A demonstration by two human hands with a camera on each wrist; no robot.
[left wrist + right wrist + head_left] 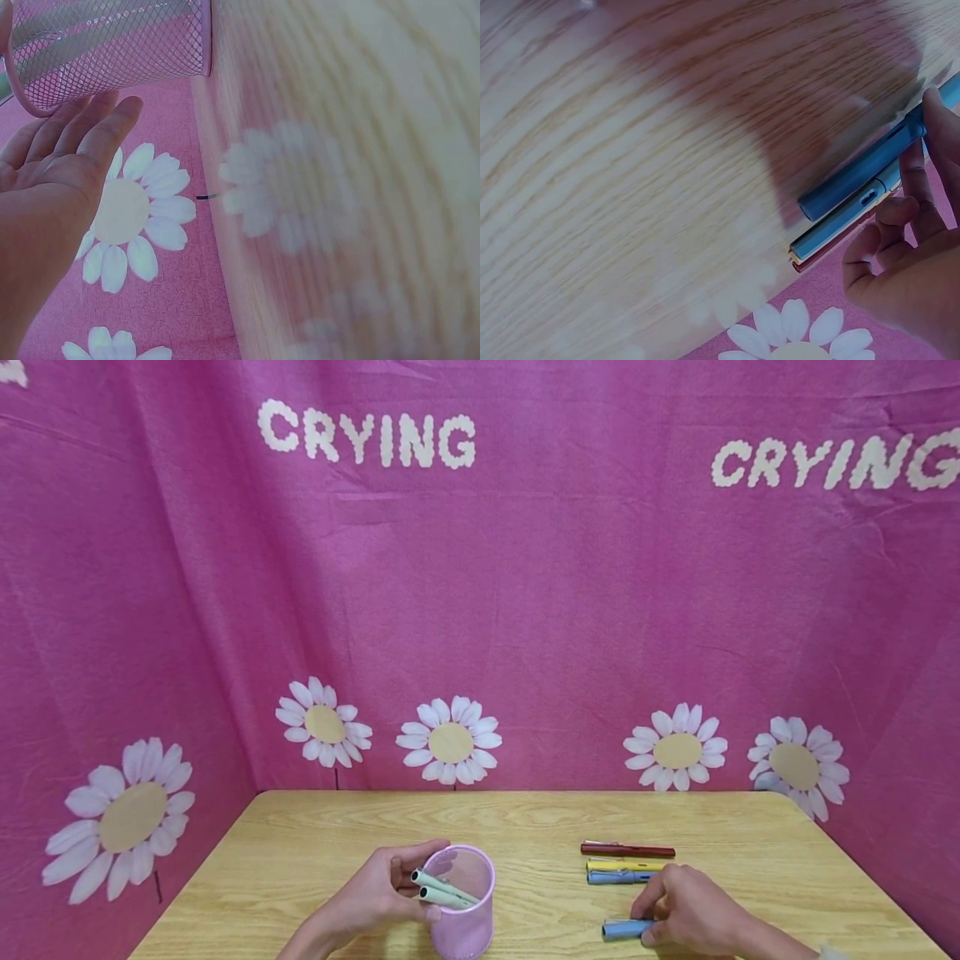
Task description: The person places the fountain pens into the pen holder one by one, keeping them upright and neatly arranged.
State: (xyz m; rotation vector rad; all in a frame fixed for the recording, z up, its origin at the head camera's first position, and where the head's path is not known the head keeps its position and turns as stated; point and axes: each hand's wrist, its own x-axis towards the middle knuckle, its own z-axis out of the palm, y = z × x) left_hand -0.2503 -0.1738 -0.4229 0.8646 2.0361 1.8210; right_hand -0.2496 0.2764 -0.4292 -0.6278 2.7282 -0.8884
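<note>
Left of the table's middle, my left hand [378,885] holds a pink mesh pen cup [463,935] by its side, thumb near the front of the rim and fingers round the back. Two pale green pens [447,897] lean in the cup, their ends sticking out over the rim toward the hand. My right hand [693,910] pinches a blue pen [859,172] between thumb and finger, low over the table or touching it; which one I cannot tell. Just beyond lie another blue pen [611,877], a yellow pen [626,865] and a dark red pen [630,850], side by side.
The wood-grain table [525,818] has a rounded far edge. Behind it and at both sides hangs a pink cloth [555,610] printed with white daisies and lettering.
</note>
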